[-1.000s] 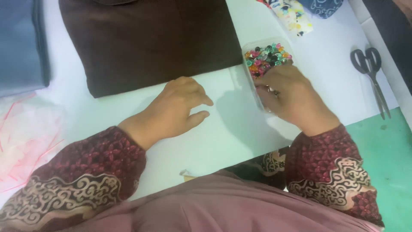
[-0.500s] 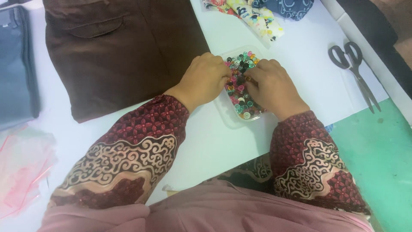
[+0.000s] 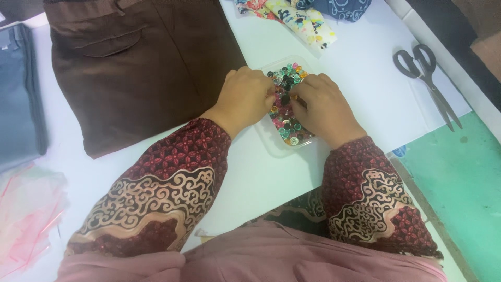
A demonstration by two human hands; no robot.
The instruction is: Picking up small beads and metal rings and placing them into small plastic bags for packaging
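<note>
Both hands sit now at the clear plastic tray (image 3: pixel 275 148) of buttons; one second ago the left hand (image 3: pixel 245 100) lay flat on the white table (image 3: pixel 360 78), apart from the tray, and only the right hand (image 3: pixel 326 109) touched it. Half a second ago the two hands had already come together over it, and they stay there. This suggests that the person is now sorting through the buttons with both hands, not just steadying the tray.

The left hand's fingers are curled, with the tips down among the buttons at the left side of the tray. The right hand's fingers are curled too, and they seem to pinch something small at the tray's middle, but what it is cannot be told.

The tray is shallow and rectangular, and it lies near the middle of the table, just right of the folded brown trousers (image 3: pixel 141 68). It holds many small round buttons (image 3: pixel 287 128) in green, pink, black, grey and orange, loosely heaped.

Farther right lie black scissors (image 3: pixel 428 78), well apart from the tray. At the far edge there are patterned fabric pieces (image 3: pixel 302 18).
</note>
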